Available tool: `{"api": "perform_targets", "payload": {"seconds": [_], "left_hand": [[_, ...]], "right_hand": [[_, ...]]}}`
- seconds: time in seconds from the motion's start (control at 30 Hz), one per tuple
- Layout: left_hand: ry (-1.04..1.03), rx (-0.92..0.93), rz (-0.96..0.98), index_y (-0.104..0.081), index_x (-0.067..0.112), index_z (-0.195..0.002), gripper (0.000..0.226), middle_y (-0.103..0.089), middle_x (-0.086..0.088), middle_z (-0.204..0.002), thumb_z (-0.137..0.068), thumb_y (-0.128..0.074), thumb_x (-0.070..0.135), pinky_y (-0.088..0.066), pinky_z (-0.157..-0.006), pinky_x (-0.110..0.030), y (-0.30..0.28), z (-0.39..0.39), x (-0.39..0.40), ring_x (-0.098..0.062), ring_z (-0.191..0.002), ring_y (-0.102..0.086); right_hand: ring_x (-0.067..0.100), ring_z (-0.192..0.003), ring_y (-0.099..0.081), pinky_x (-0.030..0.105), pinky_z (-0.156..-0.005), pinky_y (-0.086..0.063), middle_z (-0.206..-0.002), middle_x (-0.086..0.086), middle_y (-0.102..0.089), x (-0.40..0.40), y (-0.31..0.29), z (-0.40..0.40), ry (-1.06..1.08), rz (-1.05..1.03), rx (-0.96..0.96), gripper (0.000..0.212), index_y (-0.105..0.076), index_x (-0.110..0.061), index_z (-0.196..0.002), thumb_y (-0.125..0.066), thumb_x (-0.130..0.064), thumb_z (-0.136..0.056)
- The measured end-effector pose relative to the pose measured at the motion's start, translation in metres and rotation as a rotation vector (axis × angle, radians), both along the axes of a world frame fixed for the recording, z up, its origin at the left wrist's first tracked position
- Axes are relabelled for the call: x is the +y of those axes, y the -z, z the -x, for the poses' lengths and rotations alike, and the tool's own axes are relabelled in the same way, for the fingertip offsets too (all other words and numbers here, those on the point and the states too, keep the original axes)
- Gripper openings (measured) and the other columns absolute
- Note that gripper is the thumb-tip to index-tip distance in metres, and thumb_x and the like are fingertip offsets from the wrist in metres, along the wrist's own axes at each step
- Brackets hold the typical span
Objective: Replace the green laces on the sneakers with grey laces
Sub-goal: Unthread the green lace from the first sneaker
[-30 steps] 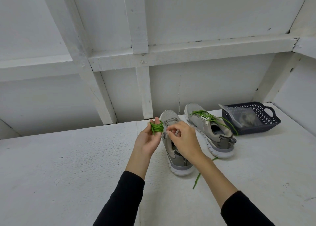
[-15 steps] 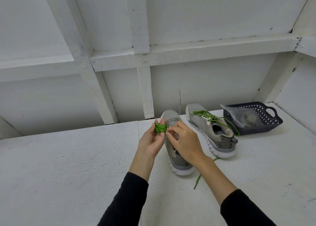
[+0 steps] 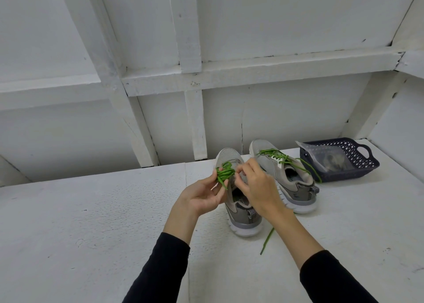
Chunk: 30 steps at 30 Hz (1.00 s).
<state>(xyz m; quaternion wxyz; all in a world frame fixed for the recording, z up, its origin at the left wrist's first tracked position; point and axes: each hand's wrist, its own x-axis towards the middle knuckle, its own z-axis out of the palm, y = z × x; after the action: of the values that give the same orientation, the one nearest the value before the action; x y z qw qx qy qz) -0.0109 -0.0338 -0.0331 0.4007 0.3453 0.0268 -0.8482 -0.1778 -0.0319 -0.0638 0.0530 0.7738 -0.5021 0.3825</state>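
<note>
Winding of the removed green lace (image 3: 225, 173) has gone on since a second ago: the bundle sits fuller on the left hand (image 3: 202, 196), now lower over the near sneaker (image 3: 238, 195). That shoe looks stripped, so I judge one lace nearly stowed. Left fingers curl round the bundle; the right hand (image 3: 257, 185), just right of it, pinches something small, seemingly the lace's end. Right of the near sneaker, the far sneaker (image 3: 284, 176) keeps its green lace; the basket (image 3: 358, 165) lies beyond.

2 sneakers (image 3: 284, 176) on table (image 3: 91, 222), basket (image 3: 358, 165) right of them
</note>
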Motion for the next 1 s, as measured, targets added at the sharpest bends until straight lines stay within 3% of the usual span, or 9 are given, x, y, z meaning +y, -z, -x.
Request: {"api": "perform_targets", "payload": {"seconds": [0.1, 0.17, 0.27, 0.33, 0.5, 0.77, 0.87, 1.0], "left_hand": [[0.034, -0.045, 0.025, -0.071, 0.000, -0.096, 0.016, -0.061, -0.018, -0.096, -0.090, -0.066, 0.013, -0.061, -0.067, -0.031, -0.002, -0.004, 0.002, -0.029, -0.086, -0.057], [0.037, -0.139, 0.094, -0.068, 0.001, -0.099, 0.015, -0.060, -0.016, -0.095, -0.092, -0.063, 0.013, -0.061, -0.062, -0.027, -0.001, -0.002, -0.001, -0.025, -0.082, -0.059], [0.041, -0.273, 0.226, -0.067, 0.000, -0.097, 0.015, -0.066, -0.012, -0.091, -0.095, -0.058, 0.011, -0.060, -0.070, -0.024, 0.004, -0.003, -0.004, -0.018, -0.084, -0.061], [0.066, -0.328, 0.301, -0.066, 0.000, -0.096, 0.016, -0.069, -0.009, -0.090, -0.097, -0.054, 0.010, -0.058, -0.078, -0.024, 0.004, -0.005, -0.006, -0.015, -0.087, -0.063], [0.176, -0.361, 0.419, -0.069, 0.002, -0.094, 0.022, -0.072, -0.006, -0.092, -0.099, -0.050, 0.012, -0.057, -0.083, -0.023, 0.000, -0.011, -0.009, -0.013, -0.091, -0.066], [0.267, -0.338, 0.480, -0.066, -0.003, -0.102, 0.022, -0.071, -0.012, -0.100, -0.099, -0.048, 0.011, -0.057, -0.077, -0.019, 0.003, -0.017, -0.014, -0.013, -0.091, -0.070], [0.284, -0.319, 0.492, -0.070, -0.002, -0.095, 0.021, -0.071, -0.014, -0.101, -0.094, -0.052, 0.010, -0.058, -0.075, -0.019, 0.002, -0.018, -0.015, -0.016, -0.092, -0.071], [0.319, -0.331, 0.527, -0.076, 0.000, -0.090, 0.024, -0.072, -0.014, -0.102, -0.092, -0.053, 0.008, -0.057, -0.077, -0.019, 0.000, -0.018, -0.015, -0.016, -0.094, -0.071]], "right_hand": [[0.013, -0.070, -0.056, 0.028, -0.056, -0.048, -0.093, -0.004, -0.052, -0.001, 0.003, 0.001, -0.005, -0.191, -0.129, 0.004, -0.061, -0.016, -0.094, -0.062, -0.017, -0.091], [0.007, -0.072, -0.055, 0.024, -0.063, -0.048, -0.093, -0.005, -0.057, -0.002, 0.000, -0.001, -0.012, -0.439, -0.418, 0.005, -0.060, -0.020, -0.097, -0.057, -0.018, -0.095], [0.008, -0.059, -0.057, 0.023, -0.052, -0.049, -0.100, 0.010, -0.067, -0.005, -0.014, -0.007, -0.024, -0.790, -0.915, 0.007, -0.055, -0.019, -0.100, -0.048, -0.021, -0.100], [0.011, -0.055, -0.055, 0.023, -0.049, -0.050, -0.105, 0.013, -0.069, -0.005, -0.023, -0.007, -0.069, -0.984, -1.109, 0.016, -0.055, -0.015, -0.102, -0.046, -0.028, -0.102], [0.010, -0.061, -0.052, 0.023, -0.056, -0.051, -0.115, 0.013, -0.065, -0.004, -0.028, -0.002, -0.120, -1.123, -1.051, 0.034, -0.058, -0.005, -0.118, -0.054, -0.032, -0.098], [0.007, -0.059, -0.040, 0.018, -0.049, -0.033, -0.076, -0.004, -0.058, -0.008, -0.029, 0.004, -0.260, -1.234, -0.999, 0.033, -0.069, -0.006, -0.106, -0.058, -0.036, -0.095], [0.007, -0.058, -0.038, 0.018, -0.047, -0.028, -0.076, -0.002, -0.055, -0.011, -0.029, 0.006, -0.309, -1.271, -1.018, 0.026, -0.068, -0.009, -0.103, -0.060, -0.031, -0.094], [0.007, -0.062, -0.045, 0.017, -0.048, -0.034, -0.078, -0.002, -0.060, -0.011, -0.029, 0.008, -0.331, -1.271, -1.033, 0.026, -0.068, -0.005, -0.109, -0.062, -0.025, -0.093]]}}
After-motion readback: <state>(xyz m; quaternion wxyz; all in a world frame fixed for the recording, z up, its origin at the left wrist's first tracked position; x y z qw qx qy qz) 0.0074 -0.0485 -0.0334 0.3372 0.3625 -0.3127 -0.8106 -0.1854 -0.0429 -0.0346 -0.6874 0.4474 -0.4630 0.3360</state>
